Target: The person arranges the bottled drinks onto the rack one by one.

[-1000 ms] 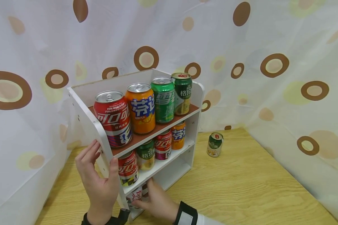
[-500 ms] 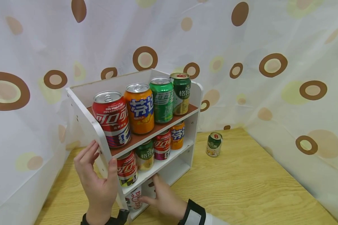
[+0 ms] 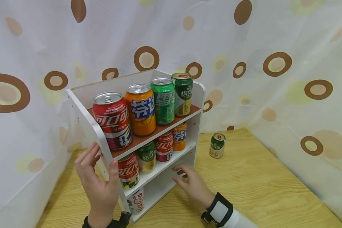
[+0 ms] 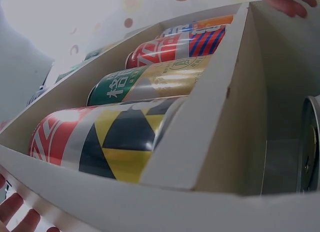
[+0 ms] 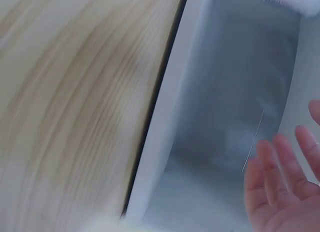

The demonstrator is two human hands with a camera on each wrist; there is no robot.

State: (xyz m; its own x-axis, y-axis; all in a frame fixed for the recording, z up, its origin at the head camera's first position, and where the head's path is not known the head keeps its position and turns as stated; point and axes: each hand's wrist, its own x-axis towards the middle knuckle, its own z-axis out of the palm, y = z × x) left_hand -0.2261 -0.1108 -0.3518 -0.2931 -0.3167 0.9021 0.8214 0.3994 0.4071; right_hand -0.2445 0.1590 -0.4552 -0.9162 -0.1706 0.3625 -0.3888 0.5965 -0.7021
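Note:
My left hand [image 3: 101, 186] rests at the left side panel of a white three-tier shelf [image 3: 86, 117], its fingers along the outside and its thumb by the front edge. A white Coca-Cola can [image 3: 136, 201] stands upright at the left end of the bottom tier. In front of that tier's right part is my right hand [image 3: 193, 183], holding nothing, fingers loosely bent. In the right wrist view the fingers [image 5: 280, 177] overlap the bare bottom tier. On the middle tier stand a red cola can [image 3: 129, 171], a green-and-gold can [image 3: 147, 156], another red can [image 3: 164, 147] and an orange Fanta can [image 3: 180, 136].
The top tier bears a red cola can [image 3: 112, 123], an orange can [image 3: 141, 114], a green can [image 3: 163, 104] and a green-and-gold can [image 3: 184, 95]. Another green-topped can [image 3: 217, 145] stands on the wooden table [image 3: 259, 177], right of the shelf. A patterned curtain [image 3: 216, 38] hangs behind.
My right hand has let go of the white Coca-Cola can and drawn back to the right, out of the bottom tier's left end. The left hand stays at the side panel.

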